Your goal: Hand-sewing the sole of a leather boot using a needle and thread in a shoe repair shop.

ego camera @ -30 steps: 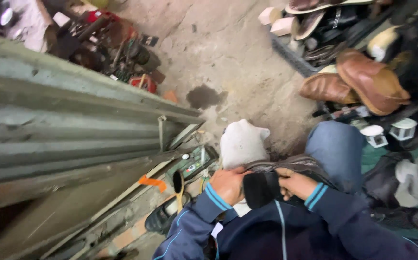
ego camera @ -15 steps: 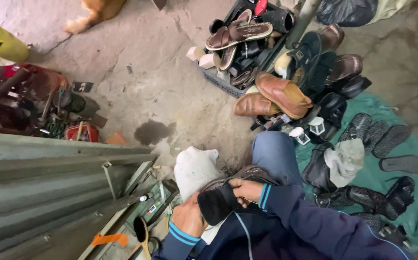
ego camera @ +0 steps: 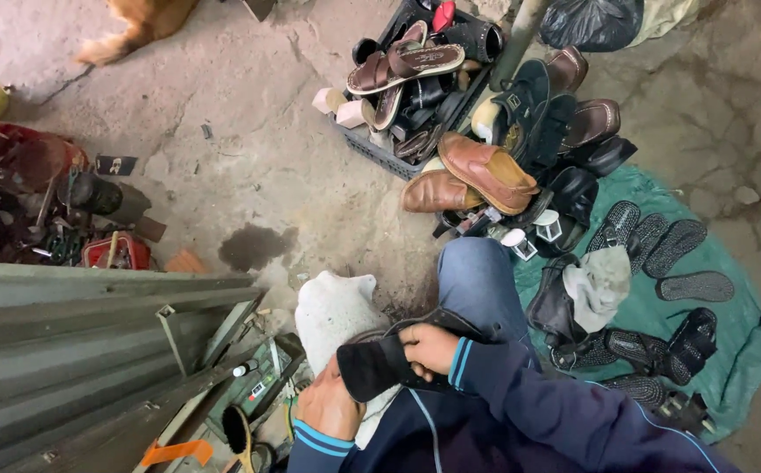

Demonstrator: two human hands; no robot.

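A black shoe [ego camera: 379, 362] lies across my lap, sole side toward me. My right hand [ego camera: 430, 348] is closed on its upper edge. My left hand [ego camera: 328, 405] grips it from below at the near end. Under the shoe sits a white cloth-covered block [ego camera: 332, 308]. My jeans-clad knee [ego camera: 477, 278] rises just to the right.
A black crate [ego camera: 379, 151] of sandals and a heap of brown and black shoes [ego camera: 484, 172] lie ahead. Black soles [ego camera: 671, 247] rest on a green sheet [ego camera: 731, 350] at right. A grey metal lid [ego camera: 65, 342] and tools [ego camera: 65, 219] fill the left.
The view has swung up and to the right, bringing the shoe pile and green sheet into sight. Both hands have stayed on the black shoe, turning it slightly.
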